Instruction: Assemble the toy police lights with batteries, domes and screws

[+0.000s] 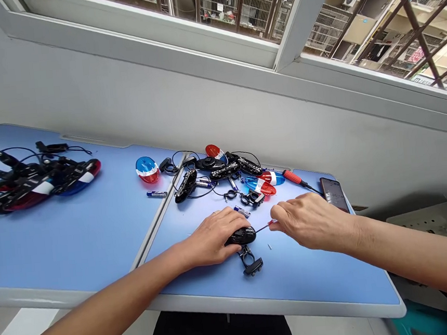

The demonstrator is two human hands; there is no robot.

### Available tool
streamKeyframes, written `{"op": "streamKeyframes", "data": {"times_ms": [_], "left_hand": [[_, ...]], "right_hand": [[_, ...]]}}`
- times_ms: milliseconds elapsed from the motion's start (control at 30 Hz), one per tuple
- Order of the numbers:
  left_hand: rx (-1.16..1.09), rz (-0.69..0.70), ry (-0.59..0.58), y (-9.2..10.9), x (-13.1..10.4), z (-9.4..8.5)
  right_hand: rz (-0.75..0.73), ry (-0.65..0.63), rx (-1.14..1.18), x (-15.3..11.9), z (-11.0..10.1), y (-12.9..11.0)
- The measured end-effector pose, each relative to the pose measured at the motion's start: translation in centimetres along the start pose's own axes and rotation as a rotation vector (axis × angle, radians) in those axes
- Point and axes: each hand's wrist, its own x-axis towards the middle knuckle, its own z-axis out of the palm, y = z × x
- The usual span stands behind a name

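My left hand [217, 237] is wrapped over a glossy black oval housing [245, 235], pressing it against the blue table. My right hand [310, 220] is closed around a screwdriver [262, 228], whose thin shaft points left to the housing's right end; most of its red handle is hidden in my fingers. Just below the housing lies a black ring clamp [249, 262] with a small block attached. A tiny screw [270, 246] rests to the right of the housing. Behind my left hand is a blue and white battery [242, 212].
Along the wall side lie black housings [224, 171] with cables, and red-and-blue covers [261, 185]. A blue, white and red cover [147, 170] sits further left. A red-handled tool [294, 178] and a phone [333, 194] are at right. Several black-based units [41, 183] pile at far left.
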Motion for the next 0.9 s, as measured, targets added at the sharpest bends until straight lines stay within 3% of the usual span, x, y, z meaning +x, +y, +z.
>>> {"op": "streamKeyframes", "data": {"times_ms": [133, 367, 533, 700, 800, 900], "left_hand": [[-0.002, -0.008, 0.001, 0.1, 0.0, 0.0], [-0.006, -0.008, -0.014, 0.1, 0.1, -0.1], [-0.006, -0.002, -0.01, 0.2, 0.1, -0.1], [-0.017, -0.001, -0.023, 0.2, 0.0, -0.1], [-0.016, -0.041, -0.026, 0.4, -0.1, -0.1], [-0.004, -0.077, -0.031, 0.8, 0.1, -0.5]], "right_hand": [[0.081, -0.043, -0.023, 0.1, -0.5, 0.0], [-0.099, -0.024, 0.032, -0.4, -0.4, 0.2], [-0.069, 0.02, -0.05, 0.1, -0.5, -0.3], [-0.03, 0.055, 0.008, -0.1, -0.7, 0.2], [0.04, 0.198, 0.167, -1.1, -0.7, 1.3], [0.171, 0.489, 0.414, -2.3, 0.0, 2.3]]}}
